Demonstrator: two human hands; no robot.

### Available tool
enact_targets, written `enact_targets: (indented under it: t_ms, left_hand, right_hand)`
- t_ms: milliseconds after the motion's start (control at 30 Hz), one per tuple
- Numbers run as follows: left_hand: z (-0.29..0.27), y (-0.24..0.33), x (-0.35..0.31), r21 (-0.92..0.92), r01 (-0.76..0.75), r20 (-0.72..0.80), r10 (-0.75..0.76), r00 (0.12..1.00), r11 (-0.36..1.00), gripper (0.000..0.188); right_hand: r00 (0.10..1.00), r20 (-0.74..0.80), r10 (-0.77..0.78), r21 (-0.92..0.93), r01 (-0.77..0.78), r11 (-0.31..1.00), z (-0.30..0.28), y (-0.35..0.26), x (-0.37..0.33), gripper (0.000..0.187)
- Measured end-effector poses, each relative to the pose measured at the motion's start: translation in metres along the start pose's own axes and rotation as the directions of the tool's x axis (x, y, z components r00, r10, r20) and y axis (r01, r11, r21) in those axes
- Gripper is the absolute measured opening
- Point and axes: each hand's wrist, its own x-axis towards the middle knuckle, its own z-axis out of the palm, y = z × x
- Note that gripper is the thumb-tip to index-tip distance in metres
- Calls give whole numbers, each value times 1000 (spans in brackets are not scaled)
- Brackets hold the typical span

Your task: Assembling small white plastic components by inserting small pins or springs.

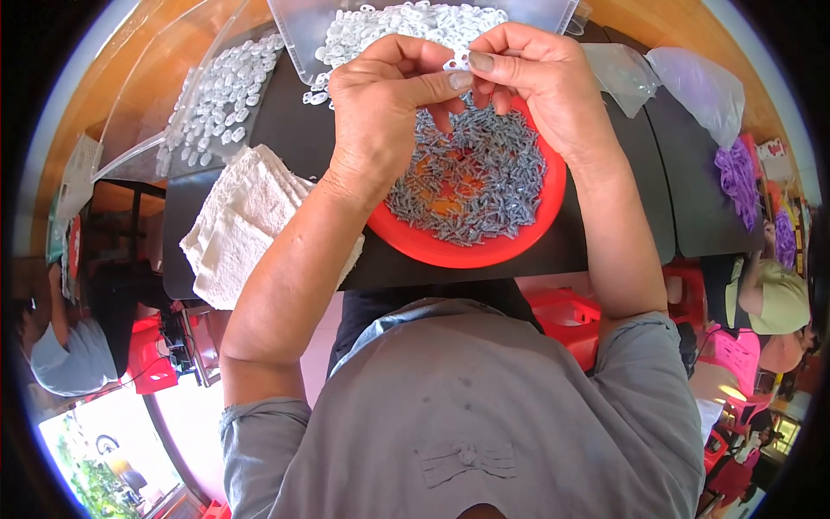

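Note:
Above the far side of a red basin (553,195), my two hands meet at a small white plastic piece with round holes (456,62). My left hand (380,99) pinches it from the left between thumb and fingers. From the right, my right hand (545,82) has its thumb and fingertips closed on the same piece. Many small grey screws (493,208) fill the basin, partly hidden by the fingers. Behind the hands, a clear plastic bin (301,43) holds a heap of similar white plastic pieces (380,30).
A folded cream towel (242,221) lies at the table's left front. Beyond it, a clear tray (130,156) holds white oval pieces (233,95). Plastic bags (705,82) and purple netting (737,183) are at the right. Other people sit at both sides.

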Motion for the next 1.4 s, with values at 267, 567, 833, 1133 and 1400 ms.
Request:
enact_targets:
  t_ms: [267,567,833,1133,1400]
  left_hand:
    - [1,8,-1,98,-64,138,50,989,993,26]
    - [3,8,-4,158,-111,108,95,990,981,23]
    - [6,9,-12,160,-151,92,138,986,975,26]
    - [9,12,-17,128,-214,119,199,973,968,27]
    - [13,11,-12,71,-166,74,161,984,984,22]
  right_hand:
    - [990,140,29,-19,-26,999,-13,-8,1,22]
    - [985,139,98,81,-110,991,-8,-9,-1,27]
    - [976,199,85,140,-114,984,-9,-7,-4,26]
    - [975,212,62,179,-101,979,-4,-17,-9,23]
    - [993,116,22,176,-42,983,1,-14,-7,21]
